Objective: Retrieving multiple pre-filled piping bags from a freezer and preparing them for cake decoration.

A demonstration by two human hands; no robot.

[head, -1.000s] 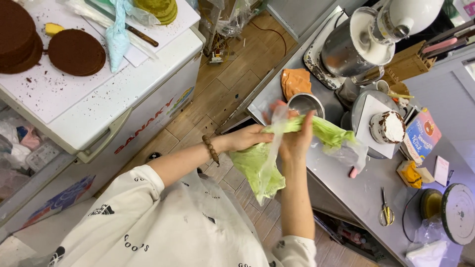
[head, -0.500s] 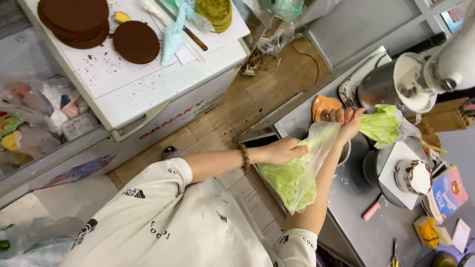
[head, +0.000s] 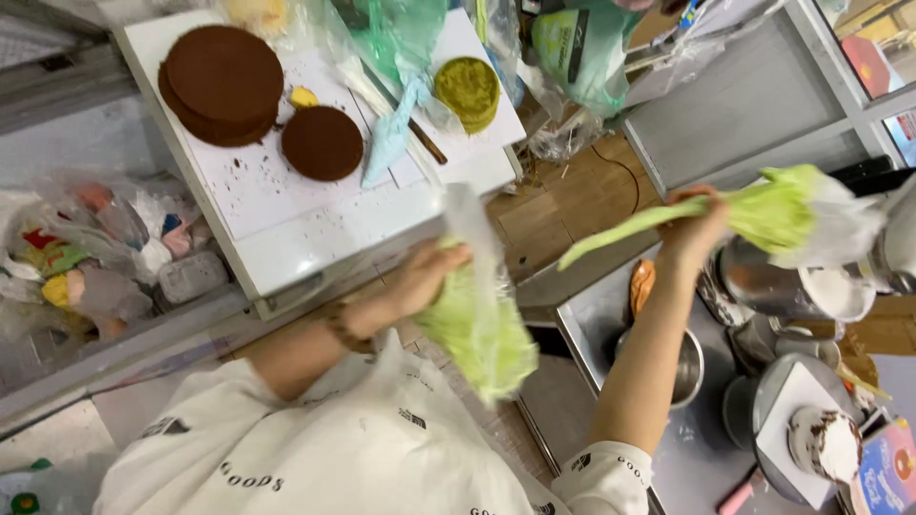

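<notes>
Since the earlier frame the two hands are being drawn apart: then they were close together over one green mass, and now two separate bags are being held, well apart.

A clear plastic piping bag filled with light green cream [head: 477, 329] is being gripped at its upper part by the left hand [head: 425, 277], the fingers closed round the plastic, while the full end is hanging blurred above the wooden floor [head: 534, 224] between the two worktops. A second clear bag smeared with green cream [head: 773, 210], drawn out into a long thin tail, is being clutched in the closed right hand [head: 692, 224] above the steel worktop [head: 592, 305], near its left edge.

Three brown round cake layers are being counted on the white worktop [head: 315, 238]: two stacked [head: 221, 81] near its far left corner and one smaller [head: 322, 143] beside them. One green cake layer [head: 468, 91] is lying near the far right corner, and one pale blue piping bag [head: 391, 138] is lying between the brown and green layers. One steel bowl [head: 682, 367] is sitting under the right forearm.
</notes>
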